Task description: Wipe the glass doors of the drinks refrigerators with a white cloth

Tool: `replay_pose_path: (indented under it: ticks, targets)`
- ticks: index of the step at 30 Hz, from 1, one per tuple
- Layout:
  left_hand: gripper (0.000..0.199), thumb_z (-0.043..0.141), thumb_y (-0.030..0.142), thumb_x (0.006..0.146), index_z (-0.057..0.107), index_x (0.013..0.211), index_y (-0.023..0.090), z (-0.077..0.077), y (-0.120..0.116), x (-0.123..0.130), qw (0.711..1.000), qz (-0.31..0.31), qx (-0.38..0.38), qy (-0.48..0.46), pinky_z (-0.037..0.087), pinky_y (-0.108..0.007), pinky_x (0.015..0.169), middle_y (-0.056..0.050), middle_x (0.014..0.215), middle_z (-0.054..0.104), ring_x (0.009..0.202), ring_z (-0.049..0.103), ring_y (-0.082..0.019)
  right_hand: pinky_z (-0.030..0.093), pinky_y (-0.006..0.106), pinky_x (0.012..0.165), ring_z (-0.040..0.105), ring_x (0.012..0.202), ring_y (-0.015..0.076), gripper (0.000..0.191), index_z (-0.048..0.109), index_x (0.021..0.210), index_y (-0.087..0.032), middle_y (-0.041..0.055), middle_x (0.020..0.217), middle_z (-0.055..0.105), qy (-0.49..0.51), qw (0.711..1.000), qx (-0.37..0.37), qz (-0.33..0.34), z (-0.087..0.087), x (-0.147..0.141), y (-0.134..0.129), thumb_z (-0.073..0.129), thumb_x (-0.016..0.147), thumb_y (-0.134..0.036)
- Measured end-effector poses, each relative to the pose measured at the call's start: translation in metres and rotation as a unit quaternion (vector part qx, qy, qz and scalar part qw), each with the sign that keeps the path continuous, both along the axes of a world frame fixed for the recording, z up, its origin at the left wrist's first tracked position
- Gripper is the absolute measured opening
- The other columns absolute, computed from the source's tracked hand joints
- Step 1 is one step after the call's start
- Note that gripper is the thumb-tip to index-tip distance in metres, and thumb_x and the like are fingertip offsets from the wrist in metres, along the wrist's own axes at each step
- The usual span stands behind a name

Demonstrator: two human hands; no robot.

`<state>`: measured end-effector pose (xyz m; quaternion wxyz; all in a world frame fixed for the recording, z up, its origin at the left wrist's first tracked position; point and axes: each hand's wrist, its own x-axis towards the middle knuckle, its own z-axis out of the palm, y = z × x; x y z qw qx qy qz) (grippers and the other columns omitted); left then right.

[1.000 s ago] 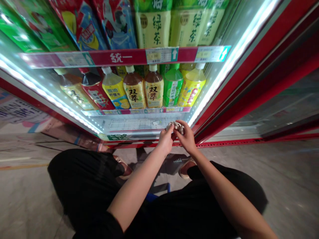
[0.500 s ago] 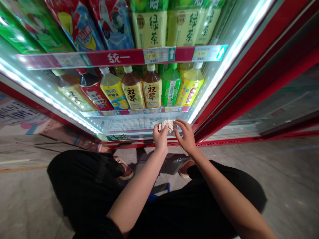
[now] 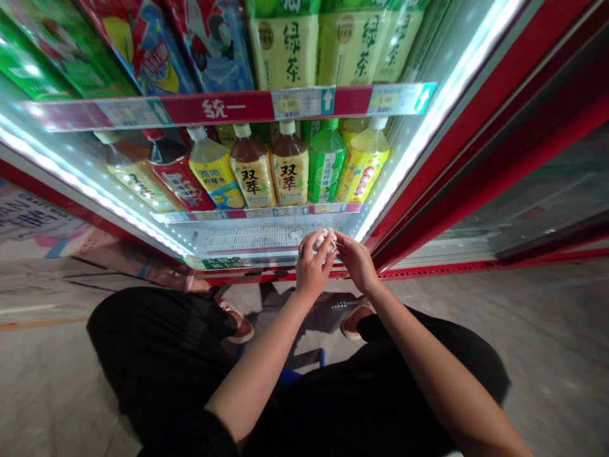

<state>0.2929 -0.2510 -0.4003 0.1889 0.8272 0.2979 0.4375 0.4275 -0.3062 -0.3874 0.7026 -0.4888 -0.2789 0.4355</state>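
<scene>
A crumpled white wad (image 3: 327, 240), which looks like cloth or tissue, is held between my two hands in front of the fridge's lowest wire rack (image 3: 257, 237). My left hand (image 3: 313, 273) is closed on it from the left, with its fingers over the front. From the right, my right hand (image 3: 360, 261) presses its curled fingers against the same wad. Its fingertips are partly hidden, and the wad's exact material cannot be made out.
Bottled drinks (image 3: 290, 171) line the shelf above my hands, and larger bottles (image 3: 284, 47) stand higher up. A red shelf strip (image 3: 226, 108) carries price tags. The open red door (image 3: 457, 171) is at right. My knees flank the fridge's bottom edge.
My left hand has turned over, and its fingers now wrap the front of the wad. My right hand's fingers have closed in against it. The wad looks more compact.
</scene>
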Motion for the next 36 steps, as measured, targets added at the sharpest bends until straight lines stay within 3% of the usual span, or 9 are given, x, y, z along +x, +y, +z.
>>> replay_pose_path:
  ticks: [5,8,12,18,25,29,32,36]
  targets:
    - [0.034,0.055,0.025,0.11,0.075,0.136,0.034,-0.002,0.006,0.002,0.999,0.033,-0.002,-0.006,0.055,-0.048,0.118,-0.009,0.14,0.068,0.134,0.063,-0.025,0.062,0.049,0.103,0.079,0.096,0.0245,0.042,0.083,0.112,-0.028,0.0046,0.107,0.085,-0.013,1.0,-0.005,-0.016,-0.003,0.003,0.0,0.08,0.08,-0.056]
    - [0.033,0.052,0.022,0.11,0.078,0.129,0.031,0.0,0.013,0.006,0.999,0.03,0.016,-0.005,0.057,-0.045,0.116,-0.008,0.13,0.074,0.128,0.067,-0.023,0.062,0.048,0.098,0.078,0.099,0.0254,0.038,0.083,0.11,-0.028,0.0048,0.107,0.084,-0.09,0.995,-0.018,-0.042,-0.001,0.006,-0.001,0.076,0.086,-0.055]
    - [0.038,0.045,0.018,0.112,0.075,0.133,0.027,0.004,0.023,0.011,0.998,-0.029,0.045,0.038,0.057,-0.044,0.116,-0.007,0.13,0.077,0.127,0.069,-0.022,0.061,0.042,0.088,0.074,0.095,0.0242,0.028,0.083,0.099,-0.026,0.0061,0.105,0.083,-0.181,0.973,-0.025,-0.137,0.006,0.015,-0.004,0.068,0.091,-0.048]
    - [0.032,0.048,0.022,0.112,0.077,0.126,0.026,0.006,0.034,0.013,0.98,-0.145,0.092,0.105,0.058,-0.04,0.116,-0.005,0.131,0.079,0.13,0.07,-0.022,0.057,0.036,0.078,0.07,0.085,0.0215,0.025,0.079,0.089,-0.023,0.0053,0.094,0.079,-0.194,0.951,-0.021,-0.241,0.016,0.031,-0.009,0.064,0.088,-0.043]
    - [0.031,0.054,0.02,0.111,0.075,0.132,0.025,0.011,0.027,0.021,0.985,-0.075,0.141,0.073,0.058,-0.039,0.113,-0.005,0.13,0.08,0.126,0.072,-0.022,0.054,0.033,0.076,0.067,0.083,0.0199,0.024,0.078,0.087,-0.023,0.0043,0.091,0.077,-0.191,0.949,-0.015,-0.251,0.02,0.028,-0.012,0.063,0.088,-0.042]
    - [0.027,0.059,0.017,0.108,0.076,0.128,0.023,0.008,0.026,0.026,0.975,-0.074,0.2,0.071,0.06,-0.036,0.109,-0.005,0.126,0.081,0.124,0.073,-0.021,0.055,0.034,0.078,0.068,0.087,0.021,0.025,0.078,0.089,-0.023,0.0042,0.093,0.077,-0.206,0.949,-0.027,-0.238,0.017,0.027,-0.01,0.063,0.089,-0.043]
    - [0.024,0.063,0.016,0.106,0.076,0.125,0.022,0.005,0.029,0.018,0.966,-0.071,0.238,0.071,0.061,-0.035,0.106,-0.004,0.122,0.082,0.119,0.074,-0.02,0.056,0.036,0.082,0.069,0.088,0.0216,0.026,0.078,0.092,-0.024,0.0047,0.097,0.078,-0.224,0.945,-0.025,-0.237,0.015,0.028,-0.009,0.062,0.09,-0.044]
    - [0.025,0.062,0.012,0.106,0.075,0.124,0.022,0.009,0.031,0.005,0.97,-0.02,0.242,0.024,0.061,-0.035,0.104,-0.004,0.12,0.081,0.115,0.074,-0.02,0.055,0.039,0.087,0.07,0.092,0.023,0.024,0.078,0.095,-0.024,0.0049,0.1,0.078,-0.242,0.938,-0.015,-0.247,0.013,0.029,-0.009,0.062,0.092,-0.042]
